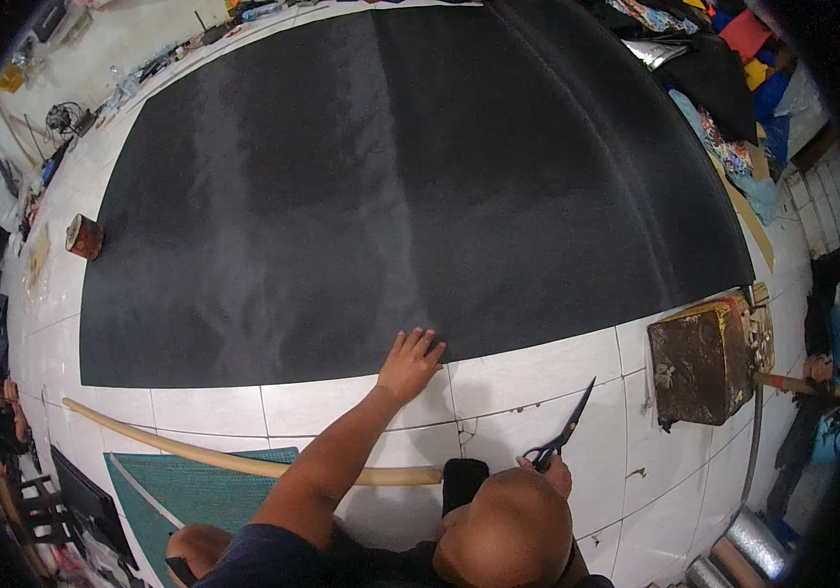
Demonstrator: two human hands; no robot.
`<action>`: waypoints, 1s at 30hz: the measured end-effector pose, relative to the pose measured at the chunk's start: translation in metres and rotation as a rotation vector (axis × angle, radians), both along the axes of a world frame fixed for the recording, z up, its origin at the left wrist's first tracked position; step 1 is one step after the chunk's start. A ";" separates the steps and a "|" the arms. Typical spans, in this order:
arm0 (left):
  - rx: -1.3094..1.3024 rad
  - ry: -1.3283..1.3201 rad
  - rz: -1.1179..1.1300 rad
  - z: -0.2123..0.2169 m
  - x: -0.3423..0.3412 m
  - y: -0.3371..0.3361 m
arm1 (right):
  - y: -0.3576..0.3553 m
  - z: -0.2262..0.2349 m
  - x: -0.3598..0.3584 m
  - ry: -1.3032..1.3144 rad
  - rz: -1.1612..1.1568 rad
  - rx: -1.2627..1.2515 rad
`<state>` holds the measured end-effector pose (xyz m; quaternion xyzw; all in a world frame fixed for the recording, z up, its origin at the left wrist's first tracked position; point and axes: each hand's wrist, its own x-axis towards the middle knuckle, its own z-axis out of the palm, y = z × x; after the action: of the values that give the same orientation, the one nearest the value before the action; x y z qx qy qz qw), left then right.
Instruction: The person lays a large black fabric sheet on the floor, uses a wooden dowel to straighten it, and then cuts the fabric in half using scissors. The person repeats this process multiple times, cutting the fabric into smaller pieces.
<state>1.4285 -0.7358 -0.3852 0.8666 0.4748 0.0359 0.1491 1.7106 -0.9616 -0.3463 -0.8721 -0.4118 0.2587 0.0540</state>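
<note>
"Looking down in the head view, what's that big dark thing?"

"A black sheet (pixel 293 196). It lies flat on the white tile floor (pixel 209 410) and fills most of the frame, from the left side to the upper right."

"What are the hands doing?"

"The left hand (pixel 410 365) is at the lower middle, flat on the sheet's near edge, fingers a bit apart, pinching nothing. The right hand (pixel 559 475) is lower down, right of the middle. It's closed around the handles of dark scissors (pixel 574 421). Part of that hand is hidden. The blades point up and right, away from the sheet."

"Is the sheet heavy?"

"All of it together, I'd guess so, it's so big. One edge should lift easily. It looks thin and bendy, with soft bumps and shiny streaks. It might slide on smooth tiles, and it could crease. I don't think it would break."

"Where would you grab it?"

"By two corners, like the lower left one, with hands wide apart. Mind the tin can (pixel 84 237) at the left edge and the brown block (pixel 699 363) near the right corner."
</note>
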 end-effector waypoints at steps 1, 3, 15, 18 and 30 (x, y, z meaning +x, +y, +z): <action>0.004 0.002 -0.015 -0.001 0.000 -0.002 | 0.002 -0.002 0.005 0.010 0.018 0.002; 0.025 -0.040 -0.032 -0.004 0.001 -0.003 | 0.003 0.000 0.010 0.145 -0.129 0.045; 0.175 -0.245 0.126 -0.012 0.013 -0.016 | 0.026 -0.010 0.015 0.467 -0.140 -0.026; 0.137 -0.258 0.154 -0.007 0.020 -0.013 | 0.008 -0.037 0.019 0.909 -0.070 0.026; 0.074 -0.286 0.208 -0.001 0.018 -0.016 | 0.037 0.004 -0.074 1.214 -0.142 -0.178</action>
<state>1.4460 -0.7523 -0.3864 0.8038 0.5342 0.1917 0.1786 1.6365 -0.9243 -0.3422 -0.5958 -0.2256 0.7379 0.2229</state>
